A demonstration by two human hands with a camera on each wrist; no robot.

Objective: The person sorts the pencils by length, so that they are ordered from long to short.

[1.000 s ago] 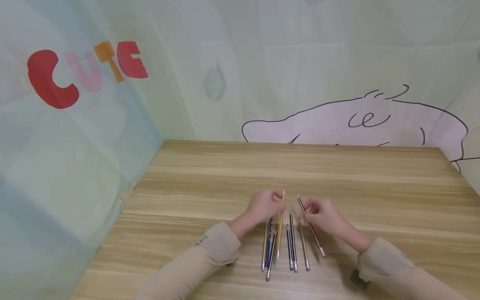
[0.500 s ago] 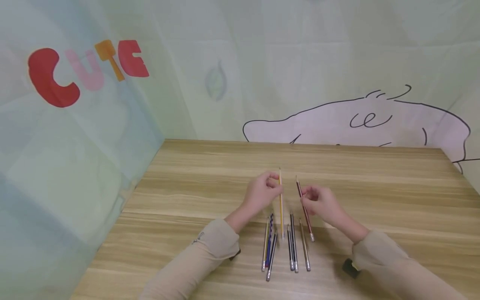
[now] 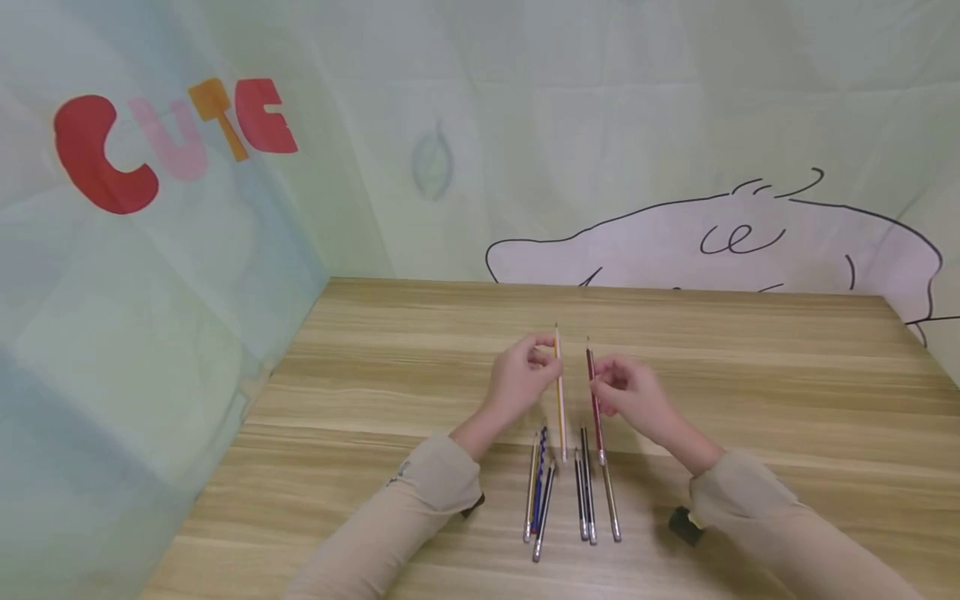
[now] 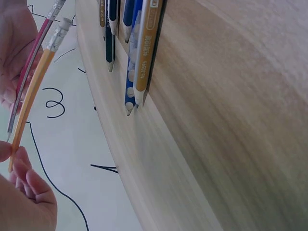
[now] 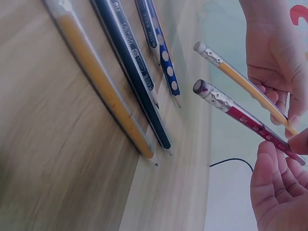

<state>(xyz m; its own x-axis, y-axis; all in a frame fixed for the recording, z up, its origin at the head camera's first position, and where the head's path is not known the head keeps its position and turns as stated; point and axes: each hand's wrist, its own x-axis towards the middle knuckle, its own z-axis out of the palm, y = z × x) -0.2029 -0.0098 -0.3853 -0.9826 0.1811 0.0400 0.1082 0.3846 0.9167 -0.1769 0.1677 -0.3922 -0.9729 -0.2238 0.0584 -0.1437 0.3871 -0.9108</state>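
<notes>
Above the desk (image 3: 375, 358), the yellow pencil (image 3: 561, 412) is pinched by the left hand (image 3: 520, 377) and the red pencil (image 3: 597, 425) by the right hand (image 3: 637, 400); likely light, stiff and brittle-tipped, each is best held mid-barrel.

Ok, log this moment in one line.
Left hand: pinches slim yellow pencil; right hand: pinches slim maroon pencil; other pencils: lie on wood-grain tabletop

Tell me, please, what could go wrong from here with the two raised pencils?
The left grip pinches the yellow pencil near its point, so it might tilt or slip. The right grip holds the red pencil close beside it, so the two may knock together. If dropped, either could disturb the dark pencils lying nearby.
</notes>
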